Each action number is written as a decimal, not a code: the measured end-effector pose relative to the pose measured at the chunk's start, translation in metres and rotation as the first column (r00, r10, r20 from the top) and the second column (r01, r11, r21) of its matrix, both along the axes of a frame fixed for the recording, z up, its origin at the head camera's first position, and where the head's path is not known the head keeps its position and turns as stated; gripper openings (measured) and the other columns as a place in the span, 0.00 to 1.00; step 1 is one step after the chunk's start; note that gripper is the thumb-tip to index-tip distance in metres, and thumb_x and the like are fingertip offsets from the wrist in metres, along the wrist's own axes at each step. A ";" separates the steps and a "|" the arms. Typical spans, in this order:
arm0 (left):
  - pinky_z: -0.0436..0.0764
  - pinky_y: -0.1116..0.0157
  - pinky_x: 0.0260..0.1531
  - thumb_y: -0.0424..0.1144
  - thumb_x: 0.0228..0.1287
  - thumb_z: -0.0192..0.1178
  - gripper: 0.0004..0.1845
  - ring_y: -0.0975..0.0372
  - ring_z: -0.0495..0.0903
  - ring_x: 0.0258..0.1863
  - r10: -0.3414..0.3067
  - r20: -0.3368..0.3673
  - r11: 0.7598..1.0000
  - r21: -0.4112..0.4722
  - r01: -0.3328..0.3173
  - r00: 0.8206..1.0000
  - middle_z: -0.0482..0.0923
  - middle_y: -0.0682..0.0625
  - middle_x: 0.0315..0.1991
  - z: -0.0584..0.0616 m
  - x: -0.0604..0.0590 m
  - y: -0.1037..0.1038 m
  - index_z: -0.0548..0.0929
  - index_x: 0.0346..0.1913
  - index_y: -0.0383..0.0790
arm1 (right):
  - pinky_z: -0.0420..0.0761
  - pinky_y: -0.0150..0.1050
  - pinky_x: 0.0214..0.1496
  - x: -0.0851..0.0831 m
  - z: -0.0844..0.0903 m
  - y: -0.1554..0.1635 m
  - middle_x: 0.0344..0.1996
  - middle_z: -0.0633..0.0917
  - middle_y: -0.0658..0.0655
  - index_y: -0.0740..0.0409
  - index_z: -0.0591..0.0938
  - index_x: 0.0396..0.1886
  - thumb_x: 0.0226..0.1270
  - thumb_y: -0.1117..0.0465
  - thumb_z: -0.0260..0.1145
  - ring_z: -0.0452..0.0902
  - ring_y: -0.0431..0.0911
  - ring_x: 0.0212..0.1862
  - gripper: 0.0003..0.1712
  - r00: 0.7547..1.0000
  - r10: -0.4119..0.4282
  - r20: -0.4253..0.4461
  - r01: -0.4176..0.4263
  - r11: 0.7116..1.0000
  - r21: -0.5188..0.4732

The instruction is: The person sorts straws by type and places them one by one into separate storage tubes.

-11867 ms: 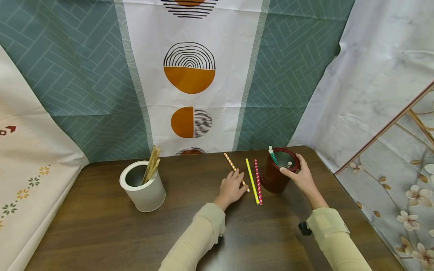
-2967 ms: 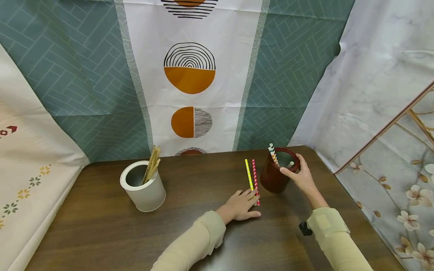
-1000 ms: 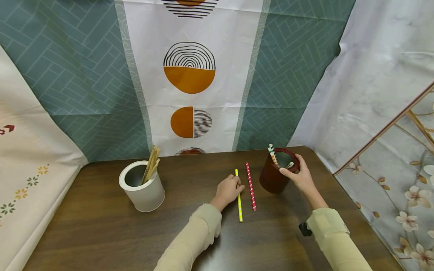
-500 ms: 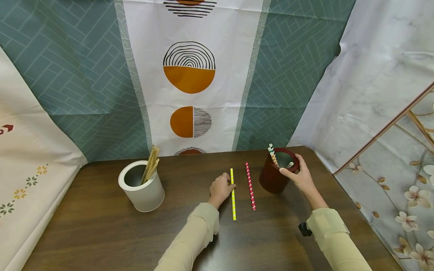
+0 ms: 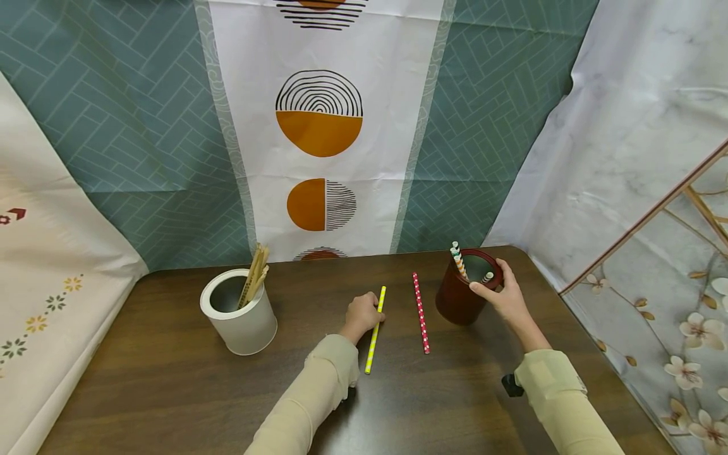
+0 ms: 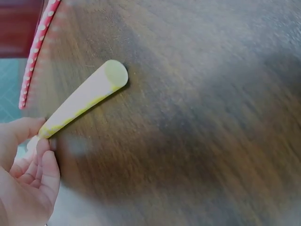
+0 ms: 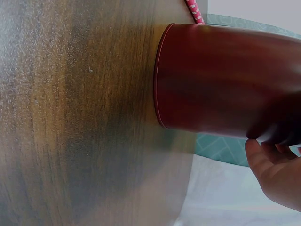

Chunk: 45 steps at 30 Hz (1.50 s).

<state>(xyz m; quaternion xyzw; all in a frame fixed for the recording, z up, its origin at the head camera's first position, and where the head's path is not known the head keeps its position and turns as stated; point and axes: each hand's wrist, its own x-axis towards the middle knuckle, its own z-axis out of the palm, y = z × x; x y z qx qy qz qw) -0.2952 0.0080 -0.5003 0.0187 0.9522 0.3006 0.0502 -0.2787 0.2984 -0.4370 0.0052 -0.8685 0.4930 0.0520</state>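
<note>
My left hand [image 5: 363, 313] pinches a yellow patterned paper straw [image 5: 373, 347] between thumb and fingers, partway along its length. In the left wrist view the straw [image 6: 84, 99] points its near end at the camera, low over or on the table; I cannot tell which. To its right lies a red paper straw with white dots [image 5: 421, 313]. My right hand [image 5: 507, 297] grips the rim of a dark red cup [image 5: 457, 303], thumb at the near side, fingers on the far side. Patterned straws [image 5: 458, 262] lean inside that cup, their lower parts hidden.
A white canister [image 5: 250, 328] stands at the left of the brown table [image 5: 170, 392], with several thin wooden sticks [image 5: 254, 278] leaning in it. Behind the table hangs a patterned curtain [image 5: 318, 139]; marbled cloth [image 5: 637, 189] borders the right side.
An orange-striped straw went from the table into the cup. The yellow straw, pulled from beside the red one, has slid left and tilted with my left hand. My right hand stays on the cup.
</note>
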 end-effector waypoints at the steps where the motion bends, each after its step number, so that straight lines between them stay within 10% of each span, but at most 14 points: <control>1: 0.69 0.66 0.19 0.41 0.43 0.67 0.13 0.58 0.73 0.22 -0.001 0.005 1.000 -0.001 0.001 1.000 0.76 0.51 0.23 0.001 0.000 0.000 0.76 0.31 0.41 | 0.63 0.24 0.47 0.000 0.000 0.000 0.63 0.58 0.64 0.60 0.45 0.68 0.57 0.53 0.63 0.57 0.52 0.61 0.48 1.000 0.002 -0.003 -0.002 1.000 -0.004; 11: 0.72 0.69 0.18 0.41 0.49 0.60 0.10 0.61 0.73 0.16 -0.026 0.093 0.992 0.128 0.014 0.995 0.75 0.50 0.18 0.009 -0.003 -0.006 0.74 0.30 0.38 | 0.62 0.20 0.44 -0.001 -0.001 0.000 0.63 0.58 0.63 0.59 0.46 0.68 0.56 0.55 0.63 0.58 0.51 0.59 0.47 1.000 0.007 -0.018 -0.008 1.000 -0.014; 21: 0.76 0.69 0.15 0.38 0.52 0.54 0.08 0.65 0.73 0.10 0.009 0.223 0.905 0.413 -0.103 0.975 0.74 0.47 0.19 0.034 -0.011 -0.005 0.70 0.30 0.36 | 0.64 0.17 0.42 0.000 0.000 -0.001 0.61 0.59 0.62 0.59 0.47 0.67 0.57 0.54 0.62 0.60 0.48 0.56 0.46 0.999 0.016 -0.040 -0.016 1.000 -0.008; 45: 0.78 0.70 0.26 0.36 0.55 0.59 0.08 0.61 0.79 0.24 0.078 -0.005 0.660 0.750 -0.048 0.997 0.79 0.47 0.26 0.113 -0.032 0.007 0.76 0.33 0.34 | 0.62 0.17 0.42 0.001 0.002 -0.001 0.62 0.58 0.65 0.59 0.45 0.68 0.57 0.56 0.63 0.58 0.52 0.60 0.47 1.000 0.015 -0.008 -0.015 0.999 -0.039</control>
